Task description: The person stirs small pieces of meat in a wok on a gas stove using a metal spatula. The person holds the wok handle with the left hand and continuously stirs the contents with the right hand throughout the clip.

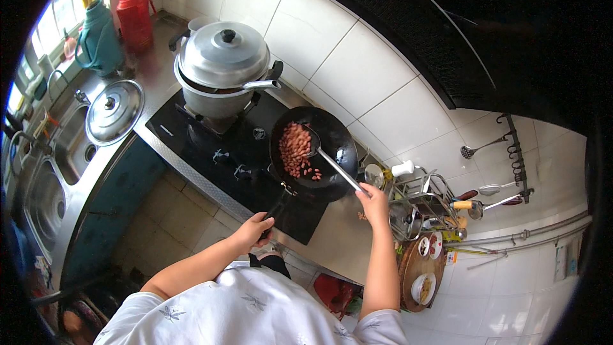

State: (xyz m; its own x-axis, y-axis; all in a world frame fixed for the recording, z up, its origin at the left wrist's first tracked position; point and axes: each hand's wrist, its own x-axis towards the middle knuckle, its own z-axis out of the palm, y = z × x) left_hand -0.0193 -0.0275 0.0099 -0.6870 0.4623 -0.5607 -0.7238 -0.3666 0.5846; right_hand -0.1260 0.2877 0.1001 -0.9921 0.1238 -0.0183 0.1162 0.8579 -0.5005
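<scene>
A dark wok (337, 167) sits on the right side of a black glass gas hob (191, 139). My left hand (256, 233) is closed around the wok's black handle (280, 206). In my right hand (372, 203) is the metal shaft of a spatula or ladle (337, 166). Its dark head rests in the wok against a heap of reddish-pink peanuts (294, 146). The peanuts lie mostly on the wok's left side, with several scattered lower down.
A lidded aluminium pot (215, 100) stands on the left burner. A loose steel lid (115, 112) lies beside the sinks (79, 139). Right of the wok are a wire rack (426, 196) and a round wooden board (407, 268) bearing bowls. The range hood (412, 24) hangs above.
</scene>
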